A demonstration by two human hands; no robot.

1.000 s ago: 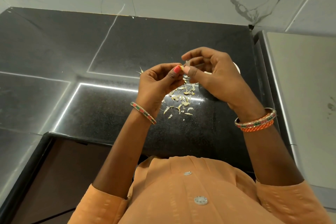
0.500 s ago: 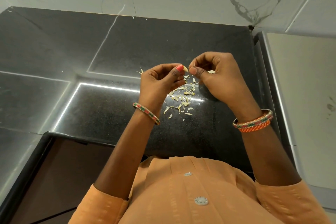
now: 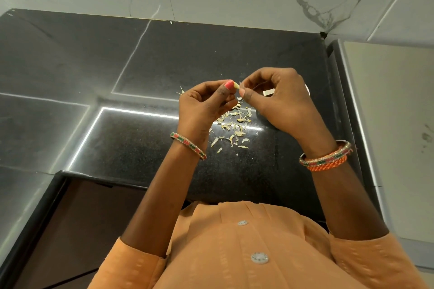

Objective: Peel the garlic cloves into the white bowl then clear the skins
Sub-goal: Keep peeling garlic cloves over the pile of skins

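Tabletop [image 3: 211,58] of dark stone, two hands working a garlic clove above a litter of skins.

Across the last second the hands had drawn slightly apart and dropped a little: the right hand [image 3: 279,101], which had been lapped over the left one's fingertips, had pulled back toward its own side. The left hand [image 3: 204,103] kept its fingers curled and pinched the garlic clove [image 3: 236,85] at the tip of the thumb, while the right hand's thumb and forefinger nipped together at the clove's end, apparently on a shred of skin too small to make out. The white bowl [image 3: 269,92] sat almost wholly hidden behind the right hand. The skins [image 3: 234,128] lay scattered on the stone below. I judged the peeling unfinished, clearing not begun.
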